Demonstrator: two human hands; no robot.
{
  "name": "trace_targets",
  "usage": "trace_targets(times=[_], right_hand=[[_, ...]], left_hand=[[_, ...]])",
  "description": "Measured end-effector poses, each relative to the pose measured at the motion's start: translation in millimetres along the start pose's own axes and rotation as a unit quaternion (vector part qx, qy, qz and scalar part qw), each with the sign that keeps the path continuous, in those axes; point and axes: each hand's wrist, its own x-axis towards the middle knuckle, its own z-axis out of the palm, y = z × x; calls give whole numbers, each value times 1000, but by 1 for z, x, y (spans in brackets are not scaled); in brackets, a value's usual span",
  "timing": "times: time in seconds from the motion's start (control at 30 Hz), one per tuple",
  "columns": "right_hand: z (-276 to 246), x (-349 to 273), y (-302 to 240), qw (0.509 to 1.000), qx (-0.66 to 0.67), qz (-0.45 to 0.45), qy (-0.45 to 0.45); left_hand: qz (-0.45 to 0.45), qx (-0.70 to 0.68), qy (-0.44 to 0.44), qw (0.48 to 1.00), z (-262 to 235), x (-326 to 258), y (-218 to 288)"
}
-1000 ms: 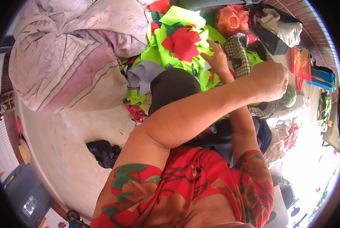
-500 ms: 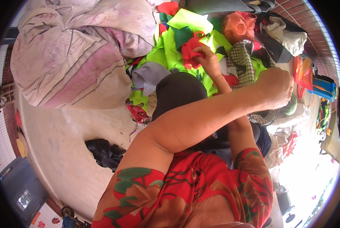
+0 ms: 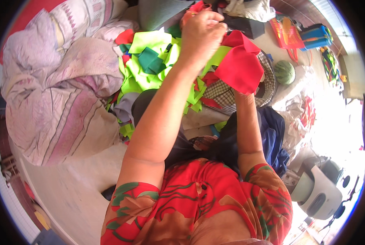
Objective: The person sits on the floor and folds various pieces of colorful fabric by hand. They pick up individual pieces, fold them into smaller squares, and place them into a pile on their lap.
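Observation:
My right hand (image 3: 245,98) holds up a folded piece of red cloth (image 3: 240,67), which hides nearly all of its fingers. To the left and farther off, my left hand (image 3: 203,34) is raised with its fingers bent and closed; what they hold, if anything, cannot be made out. Below that hand spreads a heap of bright yellow-green cloth pieces (image 3: 150,43), with a dark green piece (image 3: 150,61) on top. Behind the red cloth stands a round checked-fabric basket (image 3: 268,83), partly covered, with red scraps beside it.
A large pale patterned cloth bundle (image 3: 35,110) fills the left side. A striped green watermelon (image 3: 284,72) lies right of the basket. Beyond it are a red bag (image 3: 286,34) and a blue case (image 3: 316,36). A grey-white machine (image 3: 323,196) stands at the lower right.
My arms have uncrossed: the left hand has moved left and away from me, the right hand back to the right with red cloth. The whole view has shifted.

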Motion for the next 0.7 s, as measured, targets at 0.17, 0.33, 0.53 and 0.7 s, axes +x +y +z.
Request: trace_targets(times=[0.17,0.33,0.53,0.7], right_hand=[[-9,-21,22,829,558,-4,-23],[-37,-17,-38,512,853,-6,-104],[-34,-10,-57,81,983,72,-149],[-42,-16,-80,318,936,153,-9]], left_hand=[[-61,-105,-160,980,2,-5,-3],[-66,-77,-230,968,10,-17,18],[-7,-22,-109,994,16,-11,1],[-40,-71,-61,995,14,-5,-15]])
